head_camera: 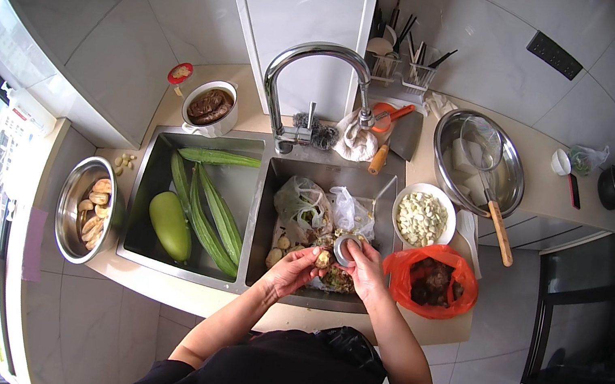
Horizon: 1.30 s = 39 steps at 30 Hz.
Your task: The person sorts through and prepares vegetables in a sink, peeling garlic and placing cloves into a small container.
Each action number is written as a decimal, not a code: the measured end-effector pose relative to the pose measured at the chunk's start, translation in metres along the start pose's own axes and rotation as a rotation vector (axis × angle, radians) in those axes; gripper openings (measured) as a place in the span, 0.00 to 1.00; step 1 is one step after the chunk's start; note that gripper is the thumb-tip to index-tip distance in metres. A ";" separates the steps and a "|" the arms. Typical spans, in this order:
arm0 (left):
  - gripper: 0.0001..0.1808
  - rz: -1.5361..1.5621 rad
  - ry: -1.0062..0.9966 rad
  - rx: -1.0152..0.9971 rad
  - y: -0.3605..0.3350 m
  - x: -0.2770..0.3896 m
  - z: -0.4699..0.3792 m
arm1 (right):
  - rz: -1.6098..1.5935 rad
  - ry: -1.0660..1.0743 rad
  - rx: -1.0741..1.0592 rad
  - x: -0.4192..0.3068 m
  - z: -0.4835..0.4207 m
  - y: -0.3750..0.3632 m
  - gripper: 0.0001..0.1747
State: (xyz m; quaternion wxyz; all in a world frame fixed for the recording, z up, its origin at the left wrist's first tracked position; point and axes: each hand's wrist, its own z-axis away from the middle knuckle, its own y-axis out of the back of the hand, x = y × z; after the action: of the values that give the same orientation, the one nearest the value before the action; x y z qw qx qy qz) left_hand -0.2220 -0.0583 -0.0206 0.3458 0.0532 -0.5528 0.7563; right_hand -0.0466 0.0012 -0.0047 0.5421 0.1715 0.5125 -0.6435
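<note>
Over the right basin, my left hand (293, 271) pinches a small yellowish-brown root piece (323, 259) between thumb and fingers. My right hand (366, 271) grips a round grey metal tool (344, 250), held close beside the root piece; its exact kind cannot be told. Beneath both hands, the right sink basin (273, 186) holds brown and green scraps, several pale round pieces (275, 255) and clear plastic bags (306, 199). A red plastic bag (401, 270) with dark brown lumps stands open to the right of my right hand.
The left basin (164, 145) holds a green gourd (170, 226) and several ridged gourds (216, 219). Left stands a metal bowl (66, 239) of peeled pieces. Right are a white bowl (396, 223) of pale beans and a steel basin (438, 184) with a wood-handled strainer (499, 233). A curved faucet (323, 50) rises behind.
</note>
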 end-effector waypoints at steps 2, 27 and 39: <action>0.16 -0.007 -0.018 0.044 -0.001 -0.001 0.000 | -0.105 -0.080 0.050 -0.008 0.006 -0.012 0.09; 0.13 -0.139 -0.014 0.033 0.007 -0.001 -0.003 | -0.047 -0.110 -0.005 0.007 -0.001 0.007 0.10; 0.16 -0.023 0.013 -0.017 -0.004 0.005 0.005 | 0.070 0.094 0.021 0.002 -0.001 -0.001 0.10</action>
State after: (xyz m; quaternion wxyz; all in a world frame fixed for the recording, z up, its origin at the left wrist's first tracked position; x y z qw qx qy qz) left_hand -0.2247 -0.0597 -0.0133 0.3586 0.0517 -0.5563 0.7478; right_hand -0.0481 0.0008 -0.0062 0.5379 0.2248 0.5243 -0.6207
